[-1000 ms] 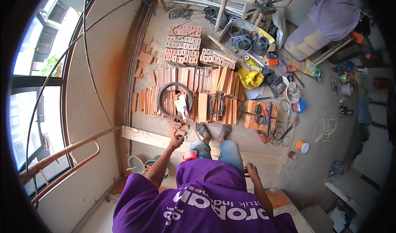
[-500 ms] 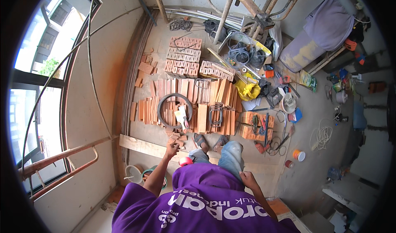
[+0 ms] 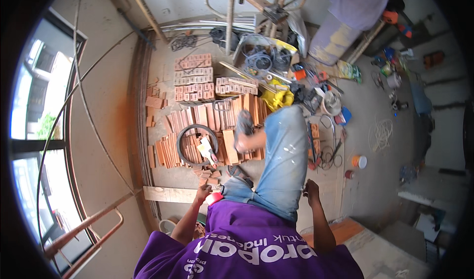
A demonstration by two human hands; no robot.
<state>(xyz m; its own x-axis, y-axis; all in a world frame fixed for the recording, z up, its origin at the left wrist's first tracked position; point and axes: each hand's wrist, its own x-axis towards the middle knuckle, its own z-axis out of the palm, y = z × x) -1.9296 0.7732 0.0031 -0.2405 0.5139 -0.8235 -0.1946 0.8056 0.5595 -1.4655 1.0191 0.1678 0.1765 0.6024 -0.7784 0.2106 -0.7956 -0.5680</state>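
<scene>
My left hand (image 3: 203,193) hangs low beside my left hip with its fingers curled; nothing shows in it. Close by, a pinkish-red round object (image 3: 214,198) sits at my waist. On the other side, my right hand (image 3: 311,191) hangs away from my thigh, fingers loosely bent, and no held thing shows. My right leg (image 3: 284,155) is raised, its sandalled foot (image 3: 244,125) blurred above the stacked thin reddish tiles (image 3: 197,118). The left sandal (image 3: 240,174) stands on the floor beside the tiles. A dark coiled ring (image 3: 179,149) and a white-and-red package (image 3: 207,150) lie on the tiles.
Hollow bricks (image 3: 193,76) are stacked beyond the tiles. A yellow bag (image 3: 279,98), cables (image 3: 259,61) and a white bucket (image 3: 331,102) clutter the right. A wooden plank (image 3: 170,194) lies at left, near a metal frame (image 3: 89,229). Scaffold poles (image 3: 230,22) stand at the back.
My right leg has lifted and swung forward over the tiles. My right hand has left my thigh and moved outward. The left hand has dropped slightly nearer my hip. The view has shifted.
</scene>
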